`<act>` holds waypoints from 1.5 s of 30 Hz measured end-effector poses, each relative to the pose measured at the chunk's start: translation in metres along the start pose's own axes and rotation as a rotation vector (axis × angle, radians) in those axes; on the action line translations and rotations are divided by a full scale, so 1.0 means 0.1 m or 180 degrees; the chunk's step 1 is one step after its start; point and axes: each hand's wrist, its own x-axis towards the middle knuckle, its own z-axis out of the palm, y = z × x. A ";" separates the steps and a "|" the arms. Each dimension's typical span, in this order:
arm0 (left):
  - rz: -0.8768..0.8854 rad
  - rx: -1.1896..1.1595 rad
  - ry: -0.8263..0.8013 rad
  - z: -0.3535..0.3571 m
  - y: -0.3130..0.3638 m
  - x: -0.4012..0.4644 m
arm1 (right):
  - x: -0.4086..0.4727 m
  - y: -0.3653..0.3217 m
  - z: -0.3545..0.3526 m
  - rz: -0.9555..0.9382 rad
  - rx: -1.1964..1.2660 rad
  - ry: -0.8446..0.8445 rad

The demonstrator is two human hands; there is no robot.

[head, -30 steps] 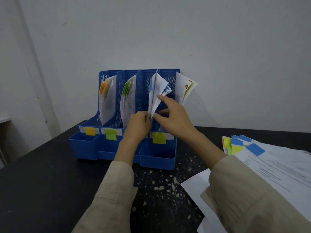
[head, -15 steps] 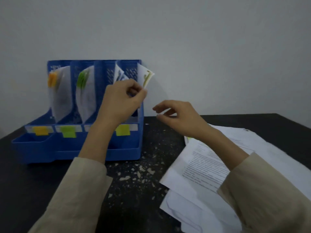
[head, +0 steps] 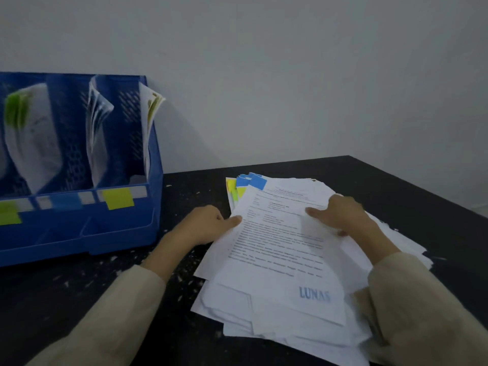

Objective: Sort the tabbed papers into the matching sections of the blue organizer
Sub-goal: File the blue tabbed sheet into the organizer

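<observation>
The loose stack of white printed papers with coloured sticky tabs [head: 290, 260] lies on the black table top [head: 383, 186] at about four o'clock in the head view, its sheets fanned unevenly. The top sheet of white paper with lines of small print and a blue "LUNAS" stamp [head: 280, 249] carries a blue tab [head: 257, 183] at its far left corner; yellow and further blue tabs [head: 236, 187] peek out from the sheets beneath it, at eleven o'clock of the pile.

The left hand [head: 208, 225] pinches the left edge of that top sheet, thumb on top and fingers curled under the edge. The right hand [head: 340, 215] rests on the sheet's far right part, thumb laid across the print and fingers bent over the right edge, gripping it.

The blue plastic multi-section organizer [head: 124, 233] stands at nine o'clock, well apart from the pile, against the pale wall [head: 290, 75]. Curled white papers stand upright in its sections, one bundle with green tabs [head: 15, 112]. Along its front rail sit a lime-yellow label [head: 118, 198], a blue label [head: 66, 203] to its left and a green label [head: 9, 213] at the frame's edge. Pale flecks of debris [head: 184, 273] dot the table between the sleeves of beige fabric [head: 118, 313].
</observation>
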 end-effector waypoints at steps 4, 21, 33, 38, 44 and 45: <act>0.0071 -0.0108 0.0270 0.19 0.04 -0.06 | 0.01 0.02 0.00 0.0133 0.0460 -0.0133; 0.0710 -0.1136 0.1053 -0.18 0.04 -0.06 | 0.07 -0.09 -0.04 -0.0262 0.3771 0.0366; 0.1360 -0.1991 0.2065 -1.11 -0.19 -0.49 | -0.17 -0.92 -0.48 -0.1243 0.4596 -0.0268; 0.1375 -0.1836 0.2807 -1.44 -0.45 -0.71 | -0.35 -1.41 -0.59 -0.1727 0.4418 -0.0261; 0.1112 -0.1185 0.3450 -1.72 -0.83 -1.03 | -0.61 -1.96 -0.60 -0.2536 0.4036 -0.0343; 0.0995 -0.1212 0.3564 -1.75 -0.90 -1.09 | -0.65 -2.05 -0.57 -0.2685 0.3952 -0.0380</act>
